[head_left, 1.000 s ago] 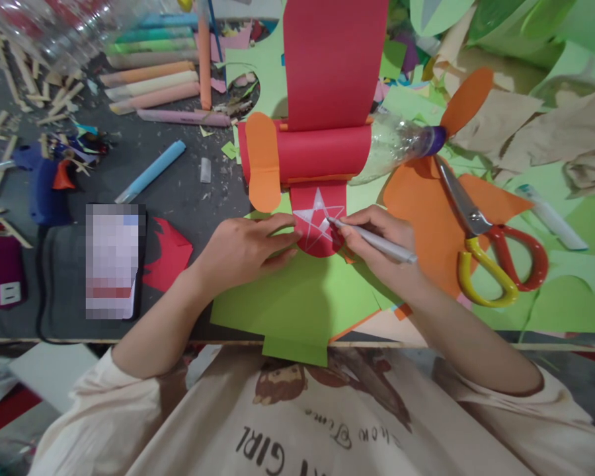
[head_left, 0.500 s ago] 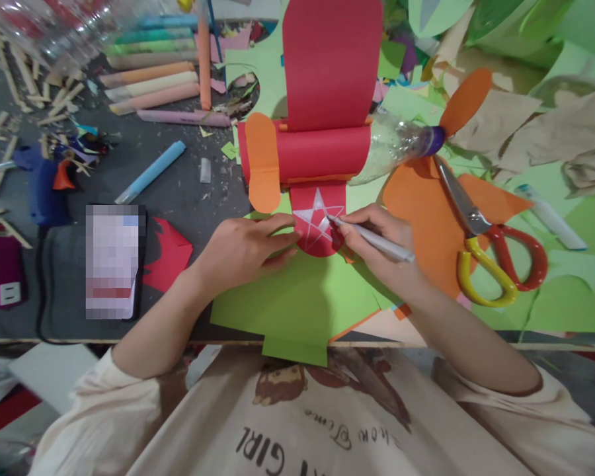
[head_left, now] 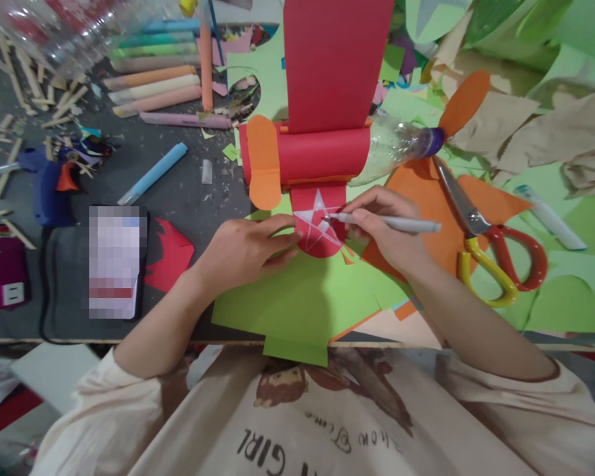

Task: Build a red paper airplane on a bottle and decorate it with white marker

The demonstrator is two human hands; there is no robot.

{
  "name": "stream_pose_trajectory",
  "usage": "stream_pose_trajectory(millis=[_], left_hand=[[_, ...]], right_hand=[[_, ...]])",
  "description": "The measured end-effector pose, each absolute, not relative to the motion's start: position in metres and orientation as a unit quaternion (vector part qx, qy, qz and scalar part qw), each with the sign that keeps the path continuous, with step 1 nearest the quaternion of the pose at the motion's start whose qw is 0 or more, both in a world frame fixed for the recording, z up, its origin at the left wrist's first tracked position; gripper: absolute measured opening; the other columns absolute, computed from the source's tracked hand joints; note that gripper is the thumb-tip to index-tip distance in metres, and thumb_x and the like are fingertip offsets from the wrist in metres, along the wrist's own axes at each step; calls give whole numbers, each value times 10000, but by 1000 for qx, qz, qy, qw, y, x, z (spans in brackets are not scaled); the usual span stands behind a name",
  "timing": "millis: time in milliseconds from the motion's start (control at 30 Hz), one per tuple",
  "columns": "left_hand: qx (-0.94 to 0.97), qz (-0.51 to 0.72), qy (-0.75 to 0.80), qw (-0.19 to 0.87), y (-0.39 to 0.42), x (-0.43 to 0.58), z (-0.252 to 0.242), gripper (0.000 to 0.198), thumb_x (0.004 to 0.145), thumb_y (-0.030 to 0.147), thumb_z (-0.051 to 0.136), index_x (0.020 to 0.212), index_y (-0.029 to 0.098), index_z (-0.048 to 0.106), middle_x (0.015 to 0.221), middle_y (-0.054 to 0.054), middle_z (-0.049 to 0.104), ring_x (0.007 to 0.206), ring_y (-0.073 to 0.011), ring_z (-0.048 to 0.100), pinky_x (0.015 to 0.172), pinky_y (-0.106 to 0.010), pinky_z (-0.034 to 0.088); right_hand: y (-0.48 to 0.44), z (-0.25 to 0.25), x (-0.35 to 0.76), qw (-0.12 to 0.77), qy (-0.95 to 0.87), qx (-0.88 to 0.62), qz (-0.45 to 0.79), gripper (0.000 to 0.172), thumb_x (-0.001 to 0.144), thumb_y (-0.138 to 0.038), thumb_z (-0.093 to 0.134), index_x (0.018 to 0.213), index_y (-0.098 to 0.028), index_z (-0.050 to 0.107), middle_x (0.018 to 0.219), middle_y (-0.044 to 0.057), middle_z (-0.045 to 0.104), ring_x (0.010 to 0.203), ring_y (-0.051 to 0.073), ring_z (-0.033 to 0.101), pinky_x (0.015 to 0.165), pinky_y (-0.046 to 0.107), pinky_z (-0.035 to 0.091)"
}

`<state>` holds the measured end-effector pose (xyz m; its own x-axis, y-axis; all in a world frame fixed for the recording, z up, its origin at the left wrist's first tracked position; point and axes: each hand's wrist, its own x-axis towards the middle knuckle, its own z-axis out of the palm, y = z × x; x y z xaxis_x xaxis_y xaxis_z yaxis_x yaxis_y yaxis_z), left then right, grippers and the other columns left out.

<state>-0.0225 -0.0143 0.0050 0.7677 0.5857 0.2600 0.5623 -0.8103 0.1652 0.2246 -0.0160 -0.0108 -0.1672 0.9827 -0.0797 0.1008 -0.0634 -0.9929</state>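
A model plane lies on the table: a clear plastic bottle (head_left: 391,145) wrapped in red paper (head_left: 322,152), with an orange tail piece (head_left: 264,162) and an orange propeller blade (head_left: 463,102). Its near red wing (head_left: 311,228) bears a white star outline. My left hand (head_left: 245,248) lies flat beside that wing, fingers pressed on the green paper (head_left: 297,297) and the wing's left edge. My right hand (head_left: 384,228) is closed round a white marker (head_left: 401,223), whose tip touches the star.
Scissors (head_left: 480,231) with red and yellow handles lie on orange paper at the right. Pastel markers (head_left: 153,86) lie in a row at the back left, a blue one (head_left: 153,172) closer. A blue glue gun (head_left: 49,192), a phone (head_left: 114,261) and wooden sticks sit left.
My right hand has turned so the marker now lies almost level, pointing left, with its tip moved a little left on the star. My left hand has stayed put.
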Motion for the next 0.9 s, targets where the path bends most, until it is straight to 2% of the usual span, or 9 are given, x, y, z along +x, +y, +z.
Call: stream_pose_trajectory(millis=[167, 433, 667, 900], left_hand=[[940, 133, 311, 34, -15, -21, 7, 358, 1035, 288, 398, 952, 210, 737, 1067, -2, 765, 680, -117, 710, 567, -256, 434], [941, 138, 308, 34, -15, -23, 4, 309, 1028, 300, 435, 980, 215, 729, 1057, -11, 763, 719, -116, 720, 554, -261, 436], [940, 146, 306, 33, -16, -24, 2, 275, 1021, 298, 452, 981, 214, 711, 1065, -10, 763, 732, -124, 726, 556, -254, 435], [941, 139, 306, 37, -14, -24, 5, 280, 1019, 301, 453, 983, 216, 718, 1060, -8, 768, 714, -122, 727, 547, -255, 441]], right_hand=[[-11, -9, 216, 388, -582, -507, 505, 180, 793, -348, 730, 750, -214, 618, 686, -6, 649, 597, 135, 597, 561, 277, 473], [-15, -8, 214, 358, -609, -528, 472, 168, 815, -317, 679, 723, -218, 579, 670, -20, 625, 601, 129, 569, 582, 273, 436], [-15, -7, 214, 340, -635, -512, 468, 206, 810, -341, 696, 678, -213, 602, 618, -18, 620, 537, 114, 514, 508, 251, 382], [-15, -8, 215, 365, -619, -518, 464, 247, 839, -381, 697, 693, -216, 585, 668, -13, 628, 590, 127, 549, 559, 266, 416]])
